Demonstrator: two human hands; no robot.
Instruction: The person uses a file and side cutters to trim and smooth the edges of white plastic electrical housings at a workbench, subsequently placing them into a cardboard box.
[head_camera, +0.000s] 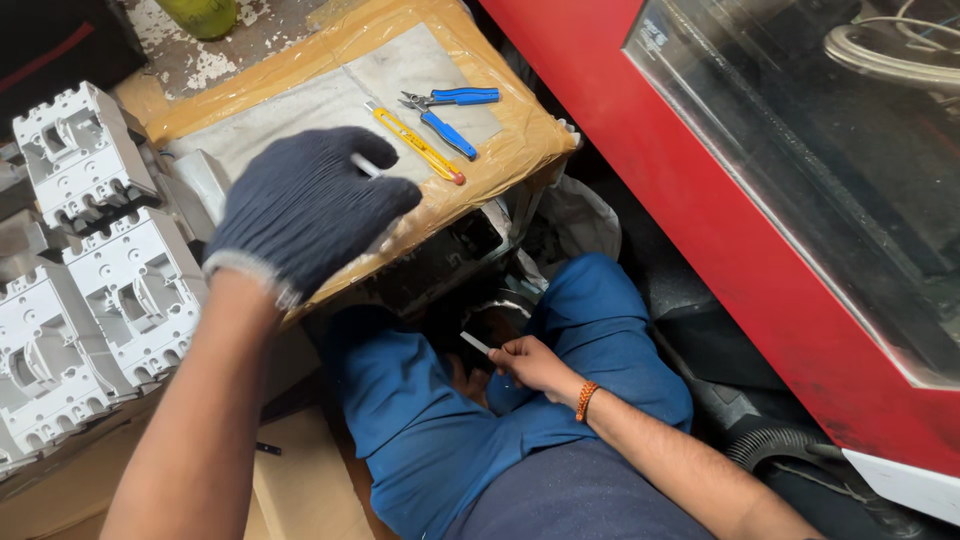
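Observation:
My left hand (305, 205), in a dark blue knit glove, hovers over the near edge of a small work board (400, 70) wrapped in brown tape; a thin white stick (366, 166) pokes out by its fingers, and whether the fingers grip it is hidden. My bare right hand (528, 362), with an orange bead bracelet, rests low between my knees and pinches a small flat grey blade-like piece (476, 343). On the board lie a yellow utility knife (415, 144) and blue-handled cutters (450, 112).
Several white moulded plastic housings (95, 260) are stacked at the left. A red machine (760, 240) with a glass window fills the right side. Cardboard (300, 480) lies under my legs, a black ribbed hose (775, 440) at lower right, a green bottle (200, 15) at the top.

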